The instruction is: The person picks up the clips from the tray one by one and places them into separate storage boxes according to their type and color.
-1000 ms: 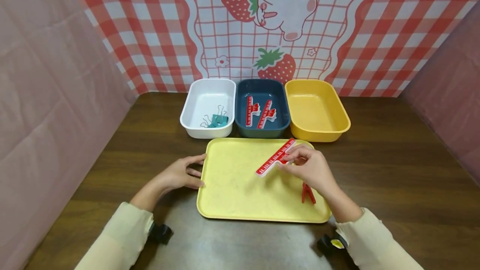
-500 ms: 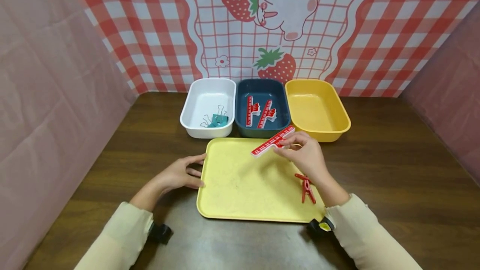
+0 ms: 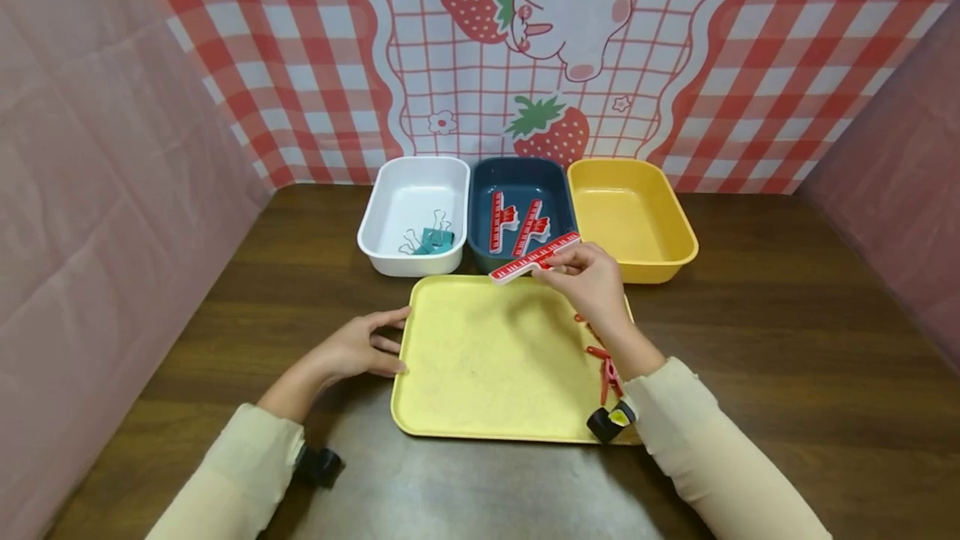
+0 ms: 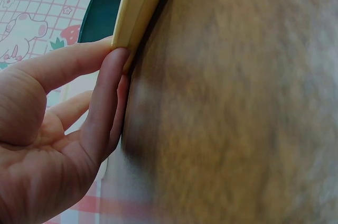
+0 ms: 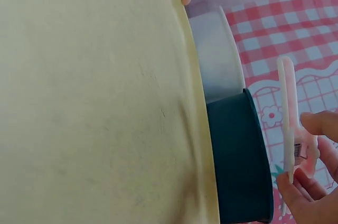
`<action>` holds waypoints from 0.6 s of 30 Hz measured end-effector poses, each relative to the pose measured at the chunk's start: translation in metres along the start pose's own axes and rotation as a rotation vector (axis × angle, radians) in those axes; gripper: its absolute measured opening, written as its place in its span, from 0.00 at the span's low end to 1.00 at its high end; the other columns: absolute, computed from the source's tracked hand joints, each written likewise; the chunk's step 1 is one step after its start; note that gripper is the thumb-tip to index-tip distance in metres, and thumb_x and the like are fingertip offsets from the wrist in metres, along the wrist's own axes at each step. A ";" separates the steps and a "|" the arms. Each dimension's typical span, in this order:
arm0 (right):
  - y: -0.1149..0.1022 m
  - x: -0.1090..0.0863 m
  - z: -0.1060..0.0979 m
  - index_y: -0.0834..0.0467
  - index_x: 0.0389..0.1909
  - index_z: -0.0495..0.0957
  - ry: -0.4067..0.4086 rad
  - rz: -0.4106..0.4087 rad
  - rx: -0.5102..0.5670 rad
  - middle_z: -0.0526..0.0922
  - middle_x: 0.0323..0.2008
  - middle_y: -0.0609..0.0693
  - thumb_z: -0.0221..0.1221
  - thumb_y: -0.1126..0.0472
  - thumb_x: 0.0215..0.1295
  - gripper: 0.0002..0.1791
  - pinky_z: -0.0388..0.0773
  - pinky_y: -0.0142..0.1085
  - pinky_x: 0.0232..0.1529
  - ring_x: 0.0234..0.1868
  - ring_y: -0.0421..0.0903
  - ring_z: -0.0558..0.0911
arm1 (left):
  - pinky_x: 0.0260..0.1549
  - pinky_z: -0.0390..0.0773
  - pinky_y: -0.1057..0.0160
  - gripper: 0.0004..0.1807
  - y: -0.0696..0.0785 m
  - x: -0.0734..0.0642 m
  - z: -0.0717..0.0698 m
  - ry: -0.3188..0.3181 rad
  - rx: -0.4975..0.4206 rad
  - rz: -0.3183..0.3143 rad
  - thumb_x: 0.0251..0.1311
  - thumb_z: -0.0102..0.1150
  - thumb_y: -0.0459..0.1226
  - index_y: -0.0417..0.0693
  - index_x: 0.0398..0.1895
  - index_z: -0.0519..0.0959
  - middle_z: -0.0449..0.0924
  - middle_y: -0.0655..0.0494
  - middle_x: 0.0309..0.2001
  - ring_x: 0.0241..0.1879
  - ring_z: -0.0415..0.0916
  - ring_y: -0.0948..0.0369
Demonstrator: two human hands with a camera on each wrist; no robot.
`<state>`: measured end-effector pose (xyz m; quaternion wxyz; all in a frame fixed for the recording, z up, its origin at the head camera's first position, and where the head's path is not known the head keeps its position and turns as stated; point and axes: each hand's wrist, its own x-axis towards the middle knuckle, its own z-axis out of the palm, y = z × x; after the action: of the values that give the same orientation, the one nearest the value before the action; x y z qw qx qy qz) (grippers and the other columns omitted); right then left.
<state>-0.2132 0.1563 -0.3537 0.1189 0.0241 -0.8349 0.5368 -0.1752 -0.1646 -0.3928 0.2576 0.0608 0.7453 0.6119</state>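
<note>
My right hand (image 3: 592, 282) pinches a red-and-white, piano-keyboard-patterned clip (image 3: 525, 261) and holds it over the front rim of the dark blue bin (image 3: 483, 263). The right wrist view shows the pale back of this clip (image 5: 288, 113) and its metal spring between thumb and fingers. Two matching clips (image 3: 497, 223) lie inside the blue bin. My left hand (image 3: 363, 348) rests its spread fingertips on the left edge of the yellow tray (image 3: 480, 357); the left wrist view shows fingertips at the tray rim (image 4: 140, 12). Red clothespins (image 3: 604, 382) lie on the tray's right side, partly hidden by my right arm.
A white bin (image 3: 405, 265) holding teal binder clips (image 3: 435, 240) stands left of the blue bin. On its right is a yellow-orange bin (image 3: 637, 223). Behind them hangs a red-checked cloth (image 3: 315, 65). All stand on a brown wooden table (image 3: 780, 298).
My right hand has carried the clip up and to the left, from over the tray to the blue bin's front rim. More clothespins show on the tray. The left hand has stayed put.
</note>
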 end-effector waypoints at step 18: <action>-0.001 0.039 0.019 0.64 0.28 0.83 0.063 0.064 -0.058 0.73 0.32 0.51 0.72 0.58 0.46 0.13 0.71 0.34 0.28 0.35 0.46 0.70 | 0.37 0.82 0.54 0.46 0.003 -0.001 0.002 0.008 0.010 -0.009 0.46 0.62 0.17 0.36 0.70 0.54 0.56 0.36 0.62 0.48 0.73 0.49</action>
<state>-0.2543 0.1423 -0.3514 0.1286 -0.0228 -0.8463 0.5165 -0.1745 -0.1628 -0.3897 0.2572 0.0562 0.7496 0.6073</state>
